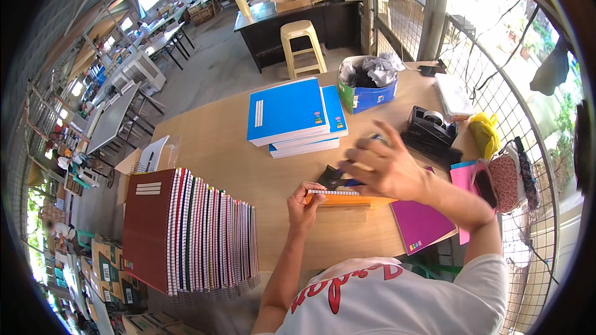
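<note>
The orange spiral notebook [347, 201] is above the wooden tabletop [217, 142], edge-on, its white coil [335, 193] uppermost. The left hand [303, 206] grasps its left end, thumb beside the coil. The right hand [386, 164] is raised over its right part, fingers spread and blurred; whether it grips the blue-handled tool [351, 182] beside it, I cannot tell.

The step looks like work on the coil's end: best to pin the notebook firmly, keep the left thumb clear of the tool, and handle the wire gently so no loop bends.

Counted around the orange notebook: beyond it, 1 stack of blue notebooks [288, 111] with 2 covers showing; left, 1 long row of spiral notebooks [208, 236], too tight to count; right, 1 purple notebook [421, 226]; beyond and right, 1 tape dispenser [428, 127] and 1 carton [377, 97].
</note>
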Available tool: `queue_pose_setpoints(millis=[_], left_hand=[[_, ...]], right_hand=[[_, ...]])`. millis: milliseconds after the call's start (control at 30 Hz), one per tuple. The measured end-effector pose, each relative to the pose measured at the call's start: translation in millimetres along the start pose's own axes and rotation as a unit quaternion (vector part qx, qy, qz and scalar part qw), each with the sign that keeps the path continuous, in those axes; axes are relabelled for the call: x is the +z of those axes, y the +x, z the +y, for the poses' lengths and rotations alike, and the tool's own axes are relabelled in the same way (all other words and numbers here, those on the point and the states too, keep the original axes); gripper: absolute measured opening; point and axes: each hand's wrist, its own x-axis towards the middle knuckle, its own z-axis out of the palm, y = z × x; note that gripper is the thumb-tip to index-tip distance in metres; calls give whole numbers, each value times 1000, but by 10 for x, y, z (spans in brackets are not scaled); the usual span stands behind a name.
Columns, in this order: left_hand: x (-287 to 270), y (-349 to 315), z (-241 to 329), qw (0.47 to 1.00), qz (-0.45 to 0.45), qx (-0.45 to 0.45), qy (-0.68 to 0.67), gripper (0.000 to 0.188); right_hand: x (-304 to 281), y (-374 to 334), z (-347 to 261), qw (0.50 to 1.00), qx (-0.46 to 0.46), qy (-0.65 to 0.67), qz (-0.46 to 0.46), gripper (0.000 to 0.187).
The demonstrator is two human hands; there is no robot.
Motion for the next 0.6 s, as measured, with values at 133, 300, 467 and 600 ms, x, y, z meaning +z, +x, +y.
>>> queue_pose_setpoints(millis=[133,300,467,600], left_hand=[[49,-4,58,999,18,-42,11,17],[44,-6,116,998,22,-27,52,16],[4,10,59,997,23,-39,61,19],[31,31,139,996,13,-50,70,18]], right_hand=[[147,351,66,976,-201,-84,-19,21],[308,523,73,962,-263,-67,41,11],[350,561,73,946,-312,-89,10,6],[395,533,94,943,-320,-86,16,6]])
